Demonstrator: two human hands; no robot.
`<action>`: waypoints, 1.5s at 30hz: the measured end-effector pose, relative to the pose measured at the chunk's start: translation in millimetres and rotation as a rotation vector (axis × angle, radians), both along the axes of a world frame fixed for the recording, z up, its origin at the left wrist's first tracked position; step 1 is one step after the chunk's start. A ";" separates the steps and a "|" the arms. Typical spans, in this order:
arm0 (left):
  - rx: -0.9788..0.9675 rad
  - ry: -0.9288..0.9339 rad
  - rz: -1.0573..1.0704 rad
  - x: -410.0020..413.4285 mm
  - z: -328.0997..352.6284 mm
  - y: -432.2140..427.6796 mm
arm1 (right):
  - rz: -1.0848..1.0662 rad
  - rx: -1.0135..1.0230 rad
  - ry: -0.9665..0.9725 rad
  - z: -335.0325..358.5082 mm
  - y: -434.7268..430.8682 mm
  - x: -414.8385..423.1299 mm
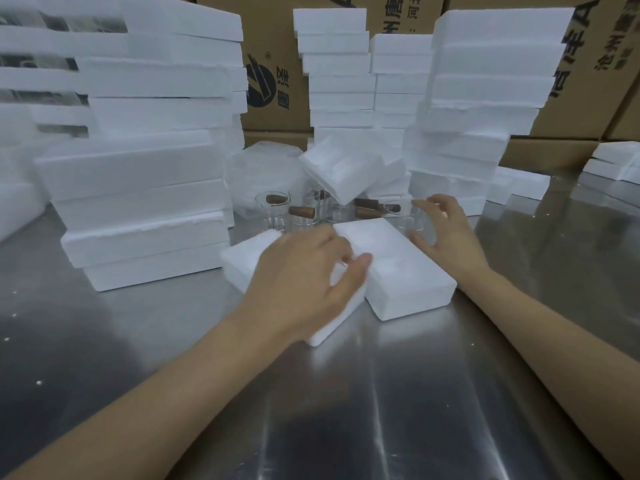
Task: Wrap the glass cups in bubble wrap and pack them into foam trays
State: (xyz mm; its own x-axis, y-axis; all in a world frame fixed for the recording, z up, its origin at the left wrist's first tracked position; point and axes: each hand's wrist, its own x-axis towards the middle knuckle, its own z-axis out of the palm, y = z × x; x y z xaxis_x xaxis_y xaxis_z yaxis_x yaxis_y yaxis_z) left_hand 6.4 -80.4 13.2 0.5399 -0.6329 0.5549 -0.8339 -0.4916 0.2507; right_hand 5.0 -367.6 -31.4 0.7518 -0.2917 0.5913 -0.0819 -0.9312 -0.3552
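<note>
Two white foam trays lie side by side on the steel table: the left tray (242, 263) and the right tray (410, 278). My left hand (304, 271) lies blurred on top of the left tray, its thumb reaching toward the right tray. My right hand (448, 230) hovers past the right tray's far corner with fingers spread and loosely curved, holding nothing. Just beside its fingers stands a glass cup (403, 220). More glass cups (273, 209) with brown wooden handles stand behind the trays. A pile of bubble wrap (263, 171) lies behind them.
Tall stacks of foam trays rise at the left (138, 188), the centre back (339, 74) and the right (485, 105). One foam piece (343, 168) leans tilted above the cups. Cardboard boxes (273, 57) line the back. The steel table (346, 393) stretches toward me.
</note>
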 end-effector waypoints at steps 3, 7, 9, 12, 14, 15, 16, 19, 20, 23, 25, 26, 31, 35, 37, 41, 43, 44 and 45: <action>0.166 -0.042 0.000 -24.8 0.6 -11.2 | 0.051 -0.012 0.104 -4.8 -3.6 8.7; 0.376 -0.098 -0.017 -27.9 -12.7 -15.7 | 0.055 -0.088 0.013 -4.1 -3.9 5.6; 0.386 -0.100 -0.064 -22.0 -15.7 -12.9 | 0.081 -0.083 -0.003 -2.4 -1.6 2.3; 0.337 -0.034 -0.110 -15.7 -15.3 -6.4 | 0.129 -0.078 -0.104 1.1 4.1 -1.8; 0.302 0.000 -0.150 -15.9 -13.5 -3.5 | 0.144 -0.042 -0.200 4.5 7.6 -5.1; 0.290 0.021 -0.166 -17.4 -13.4 -3.0 | 0.141 -0.029 -0.245 6.1 8.7 -6.8; 0.276 0.032 -0.169 -19.5 -13.3 -3.4 | 0.135 -0.021 -0.286 7.4 9.4 -8.6; 0.268 -0.040 -0.068 -24.3 -16.2 -7.0 | 0.139 0.073 -0.358 14.8 12.8 -14.7; 0.287 -0.067 -0.025 -24.4 -17.5 -7.9 | 0.146 0.114 -0.376 19.2 14.6 -17.0; 0.324 -0.055 -0.026 -19.8 -21.2 -9.0 | 0.178 0.241 -0.434 35.5 22.3 -23.2; 0.300 -0.042 -0.050 -14.5 -21.6 -8.0 | 0.210 0.351 -0.450 48.5 31.7 -27.2; 0.287 -0.052 -0.059 -11.8 -21.5 -7.7 | 0.223 0.397 -0.448 53.9 37.3 -28.4; 0.274 -0.075 -0.113 0.1 -22.6 -6.5 | 0.309 0.633 -0.323 65.3 70.3 -26.2; 0.230 -0.100 -0.120 8.3 -20.9 -3.0 | 0.458 0.779 -0.227 56.2 92.9 -23.4; 0.085 -0.043 -0.066 11.8 -19.0 -0.5 | 0.434 0.713 -0.217 50.6 100.4 -23.6; -0.146 0.168 0.092 22.2 -16.3 3.7 | 0.401 0.650 -0.273 44.0 107.5 -24.7; -0.209 0.278 0.075 28.2 -18.3 5.1 | 0.393 0.631 -0.292 42.7 110.9 -25.9; -0.231 0.307 0.054 31.3 -20.2 5.7 | 0.396 0.628 -0.291 42.1 113.0 -26.5; -0.254 0.323 0.035 34.6 -22.3 5.8 | 0.399 0.628 -0.281 41.8 115.1 -26.9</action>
